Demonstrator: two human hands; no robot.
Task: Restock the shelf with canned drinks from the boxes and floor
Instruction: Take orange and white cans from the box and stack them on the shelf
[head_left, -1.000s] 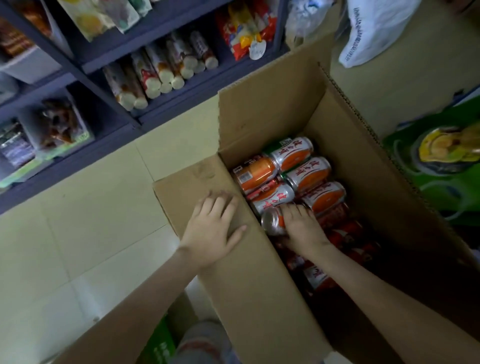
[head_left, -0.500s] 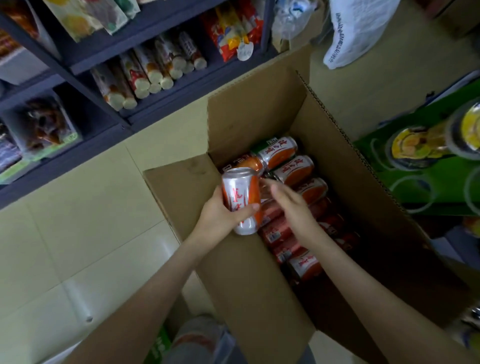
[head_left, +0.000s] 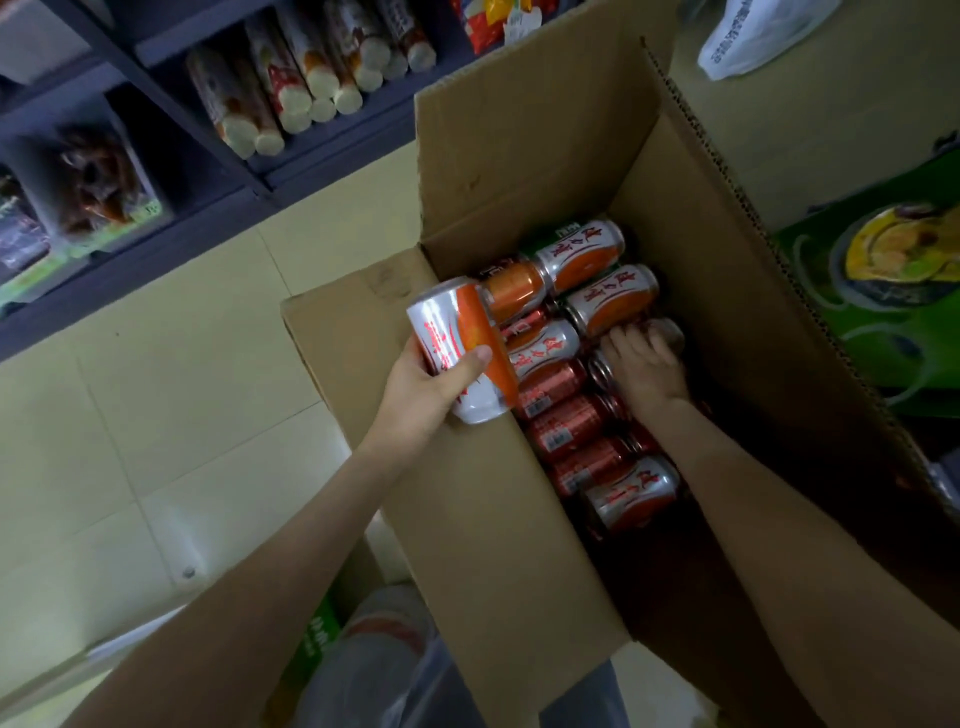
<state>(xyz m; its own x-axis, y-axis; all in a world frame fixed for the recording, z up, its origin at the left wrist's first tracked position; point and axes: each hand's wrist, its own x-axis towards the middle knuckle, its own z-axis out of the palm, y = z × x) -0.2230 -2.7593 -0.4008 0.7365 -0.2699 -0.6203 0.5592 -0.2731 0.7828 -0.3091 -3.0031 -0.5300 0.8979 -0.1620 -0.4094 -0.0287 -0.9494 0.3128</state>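
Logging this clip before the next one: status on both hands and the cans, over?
Left hand holds one can over the box flap. Right hand down in the box, fingers curled on a second can. Nothing blocking the hands.

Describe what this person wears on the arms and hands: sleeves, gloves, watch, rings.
Nothing is worn on either. The left hand and the right hand have no gloves, and no ring shows. The left forearm and the right forearm are uncovered down to the picture's edge, with no sleeve, watch or band at the wrists.
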